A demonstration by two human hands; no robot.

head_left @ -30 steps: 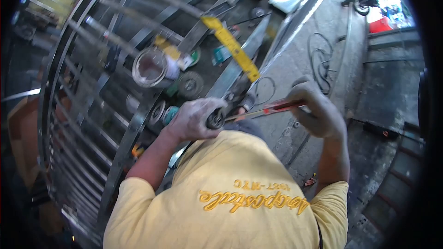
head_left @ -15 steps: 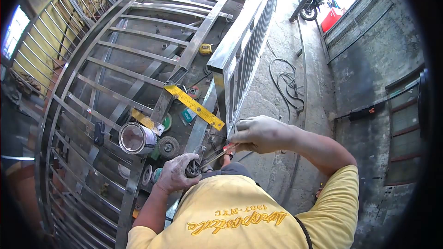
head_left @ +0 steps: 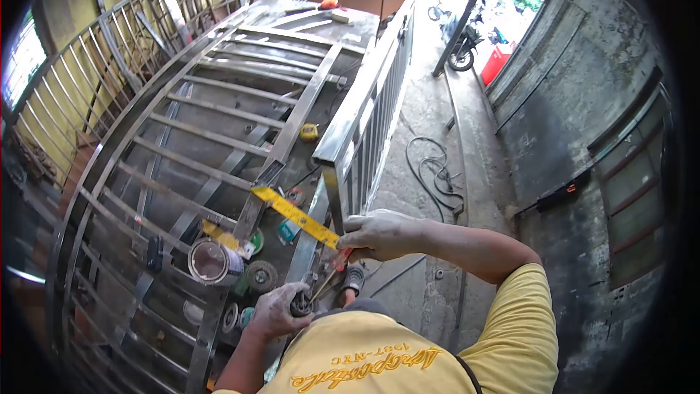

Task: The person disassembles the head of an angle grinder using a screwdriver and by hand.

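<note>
My left hand (head_left: 275, 312) is wrapped round a dark cylindrical part (head_left: 300, 304), its open end facing up. My right hand (head_left: 383, 235) grips a screwdriver by its red handle (head_left: 341, 259); the thin shaft slants down towards the dark part, and whether its tip touches is too small to tell. Just beyond my hands, a yellow square ruler (head_left: 295, 217) lies across the metal frame (head_left: 305, 248). An open can (head_left: 209, 261) and a grinding disc (head_left: 262, 276) stand to the left of my left hand.
A barred metal gate panel (head_left: 337, 147) stands upright ahead. Curved barred frames (head_left: 146, 113) fill the left side. A yellow tape measure (head_left: 309, 132) lies between bars. Cable (head_left: 430, 168) coils on the floor at right, near a wall (head_left: 561, 102). A motorcycle (head_left: 464, 47) is farther back.
The view has tilted up and shifted, so the gate and frames sit lower and further left. My right hand has closed round the screwdriver's red handle, which now shows between its fingers.
</note>
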